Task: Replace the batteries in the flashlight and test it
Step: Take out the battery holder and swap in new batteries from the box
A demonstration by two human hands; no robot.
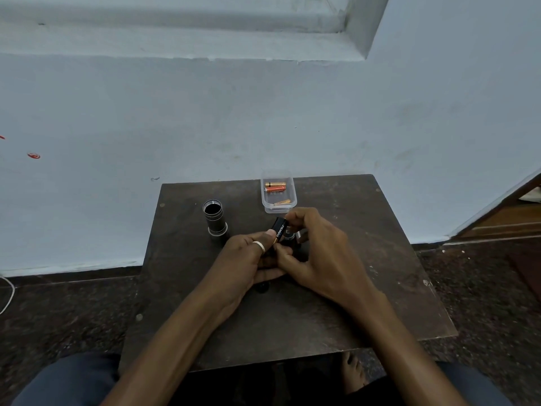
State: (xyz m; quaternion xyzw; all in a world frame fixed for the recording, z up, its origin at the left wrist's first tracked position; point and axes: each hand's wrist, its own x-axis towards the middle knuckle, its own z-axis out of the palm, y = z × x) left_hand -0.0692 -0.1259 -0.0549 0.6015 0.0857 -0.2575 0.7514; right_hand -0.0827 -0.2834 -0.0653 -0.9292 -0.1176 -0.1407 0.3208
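Both hands meet over the middle of the dark table. My left hand, with a ring on one finger, grips a black battery holder that carries a black Duracell battery tilted up and away. My right hand closes its fingertips on the top of that battery and holder. The black flashlight body stands upright with its open end up, apart from the hands to the left. A small dark cap lies under my left wrist, mostly hidden.
A clear plastic box at the table's back edge holds three orange and gold batteries. A blue wall rises right behind the table. My knees and a bare foot lie below the table's front edge.
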